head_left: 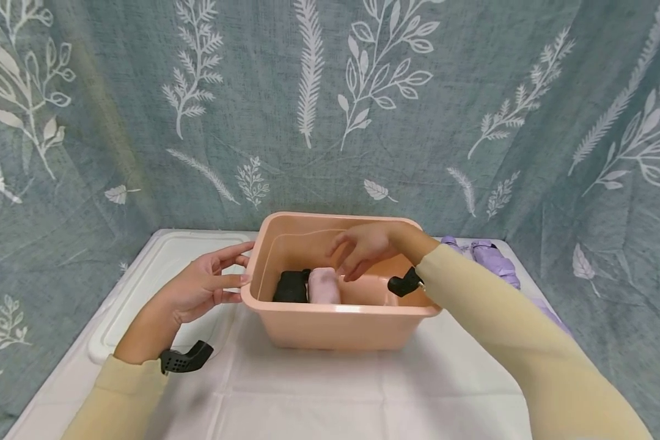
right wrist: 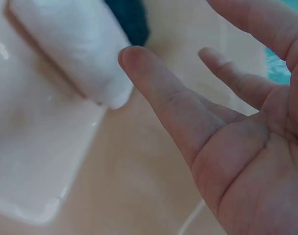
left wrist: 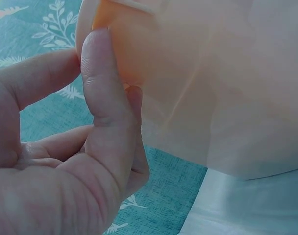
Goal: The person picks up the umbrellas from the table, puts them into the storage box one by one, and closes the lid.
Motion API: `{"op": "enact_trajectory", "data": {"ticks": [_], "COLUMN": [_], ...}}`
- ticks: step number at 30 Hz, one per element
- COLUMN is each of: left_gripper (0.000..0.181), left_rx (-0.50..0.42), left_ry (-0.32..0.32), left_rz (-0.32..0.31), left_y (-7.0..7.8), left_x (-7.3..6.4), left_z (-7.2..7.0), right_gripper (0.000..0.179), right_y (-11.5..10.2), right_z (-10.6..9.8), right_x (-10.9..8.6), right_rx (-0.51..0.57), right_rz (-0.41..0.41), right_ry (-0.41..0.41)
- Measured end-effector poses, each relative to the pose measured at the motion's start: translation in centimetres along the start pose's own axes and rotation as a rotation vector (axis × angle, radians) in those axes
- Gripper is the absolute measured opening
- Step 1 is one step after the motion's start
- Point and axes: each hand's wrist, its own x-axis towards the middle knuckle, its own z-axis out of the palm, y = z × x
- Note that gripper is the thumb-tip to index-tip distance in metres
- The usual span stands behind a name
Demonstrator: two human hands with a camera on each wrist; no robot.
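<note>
A peach plastic bin (head_left: 341, 327) stands on the table with its opening facing up. Inside, toward its left end, a black rolled bundle (head_left: 290, 287) lies beside a pale pink rolled bundle (head_left: 324, 286). My left hand (head_left: 206, 284) holds the bin's left rim, thumb and fingertips on the edge; the left wrist view shows the thumb (left wrist: 102, 73) at the rim. Over the bin's inside, my right hand (head_left: 365, 247) has its fingers spread and nothing in them. In the right wrist view, one fingertip is close to the end of the pink bundle (right wrist: 75, 49).
Left of the bin lies a flat white lid (head_left: 167, 269), partly behind the left hand. Purple bundles (head_left: 495, 263) lie at the table's right side, partly hidden by the right sleeve. A grey-green leaf-patterned curtain (head_left: 264, 91) hangs close behind the bin. White cloth (head_left: 308, 391) covers the table.
</note>
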Motion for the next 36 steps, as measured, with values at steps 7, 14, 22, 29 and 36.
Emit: {"op": "enact_trajectory", "data": {"ticks": [7, 14, 22, 29, 36], "left_gripper": [0.076, 0.075, 0.076, 0.077, 0.076], "left_rx": [0.001, 0.005, 0.013, 0.030, 0.035], "left_ry": [0.014, 0.017, 0.030, 0.027, 0.023], "left_rz": [-0.002, 0.005, -0.019, -0.015, 0.003], "left_y": [-0.3, -0.4, -0.4, -0.4, -0.1], "left_x": [0.2, 0.3, 0.1, -0.1, -0.3], "left_z": [0.2, 0.4, 0.6, 0.4, 0.2], "right_gripper": [0.059, 0.050, 0.042, 0.042, 0.042], "right_y": [-0.1, 0.7, 2.3, 4.1, 5.9], "right_z": [0.2, 0.3, 1.2, 2.3, 2.3], "right_x": [-2.5, -5.0, -7.5, -9.3, -11.5], "right_rx": [-0.007, -0.028, 0.090, 0.214, 0.211], "right_rz": [-0.106, -0.204, -0.368, -0.507, -0.555], "right_ry": [0.060, 0.147, 0.247, 0.328, 0.423]}}
